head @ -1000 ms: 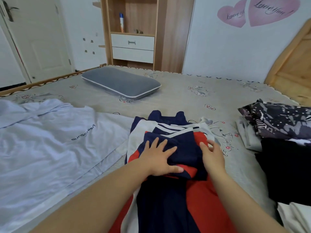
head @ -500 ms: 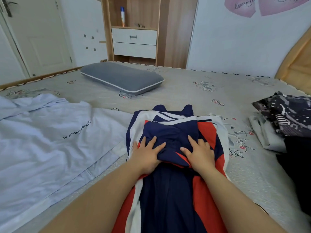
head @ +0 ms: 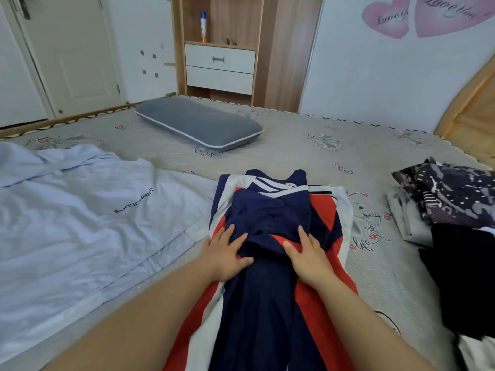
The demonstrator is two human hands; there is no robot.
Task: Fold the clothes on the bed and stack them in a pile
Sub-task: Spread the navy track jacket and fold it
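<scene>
On bed (head: pixel 308 145), both hands flat on navy/red/wht garment (head: pixel 270 218)

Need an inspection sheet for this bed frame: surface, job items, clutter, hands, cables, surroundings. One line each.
Surface: bed with grey printed cover, mostly flat.
Job's things: navy-red-white garment laid lengthwise in the middle, partly folded; light blue garment spread flat at left; heap of dark clothes at right.
Clutter: grey pillow at the far side of the bed.
Hands: left hand and right hand both lie flat on the navy-red-white garment, fingers straight, pressing a fold.
Cables: nothing seen.
Surroundings: wooden shelf unit with white drawers, bottle on it, white door, pink heart stickers on the wall.
</scene>
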